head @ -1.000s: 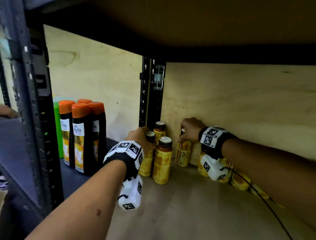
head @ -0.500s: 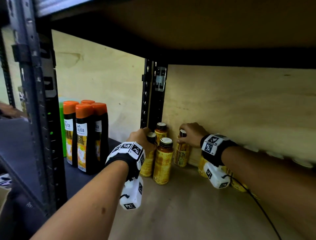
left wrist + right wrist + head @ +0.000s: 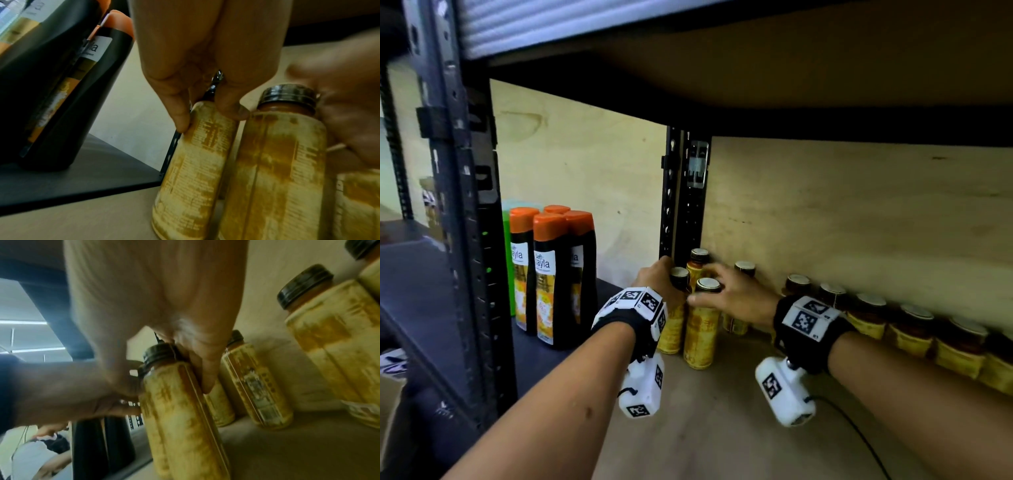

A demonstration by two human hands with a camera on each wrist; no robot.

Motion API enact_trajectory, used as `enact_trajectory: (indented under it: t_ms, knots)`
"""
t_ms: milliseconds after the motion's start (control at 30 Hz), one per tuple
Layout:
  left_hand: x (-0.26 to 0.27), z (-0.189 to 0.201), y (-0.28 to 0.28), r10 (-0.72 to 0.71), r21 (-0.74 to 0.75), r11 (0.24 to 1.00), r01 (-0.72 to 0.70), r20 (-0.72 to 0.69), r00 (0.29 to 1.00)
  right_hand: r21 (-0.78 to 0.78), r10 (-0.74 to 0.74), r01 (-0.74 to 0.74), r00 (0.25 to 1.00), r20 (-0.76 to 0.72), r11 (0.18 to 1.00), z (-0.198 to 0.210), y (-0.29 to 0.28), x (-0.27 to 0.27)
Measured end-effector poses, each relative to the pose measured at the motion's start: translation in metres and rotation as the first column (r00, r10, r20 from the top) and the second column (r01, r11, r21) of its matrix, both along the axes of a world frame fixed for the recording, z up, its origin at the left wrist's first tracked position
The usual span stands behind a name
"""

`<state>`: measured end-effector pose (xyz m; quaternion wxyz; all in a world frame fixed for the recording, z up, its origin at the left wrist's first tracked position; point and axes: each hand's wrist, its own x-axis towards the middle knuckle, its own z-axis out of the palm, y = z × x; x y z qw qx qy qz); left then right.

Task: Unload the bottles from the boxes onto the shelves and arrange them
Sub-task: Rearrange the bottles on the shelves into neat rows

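Note:
Several yellow-labelled bottles with dark caps stand in the back left corner of the wooden shelf (image 3: pixel 722 431). My left hand (image 3: pixel 664 277) grips the left yellow bottle (image 3: pixel 671 329) by its neck; in the left wrist view the fingers (image 3: pixel 180 113) curl round that bottle (image 3: pixel 195 154). My right hand (image 3: pixel 700 286) closes round the neck of the front yellow bottle (image 3: pixel 700 339), thumb on one side and fingers (image 3: pixel 205 378) on the other of that bottle (image 3: pixel 180 410). Two more bottles (image 3: pixel 738 325) stand behind, partly hidden by the hands.
A row of yellow jars (image 3: pixel 893 325) lines the back wall to the right. Black bottles with orange caps (image 3: pixel 548 274) and a green bottle (image 3: pixel 507 257) stand on the dark neighbouring shelf. Black uprights (image 3: pixel 685 205) divide the bays. The upper shelf board hangs low overhead.
My right hand has left the bottle by the back wall and come forward and left onto the front bottle. My left hand keeps hold of the left bottle.

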<state>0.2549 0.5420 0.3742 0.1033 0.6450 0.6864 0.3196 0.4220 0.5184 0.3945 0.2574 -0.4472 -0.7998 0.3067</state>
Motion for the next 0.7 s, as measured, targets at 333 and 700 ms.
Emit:
enact_trajectory:
  t_ms: [333,700]
  knots:
    - [-0.015,0.011,0.029,-0.034,-0.005,0.999,0.034,-0.097,0.995,0.152,-0.332,0.302,0.914,0.234,0.941,-0.015,-0.005,0.008]
    - [-0.015,0.006,0.038,-0.015,-0.007,1.0,0.013,-0.184,0.983,0.179,-0.463,0.432,0.863,0.2,0.884,-0.021,0.013,0.0]
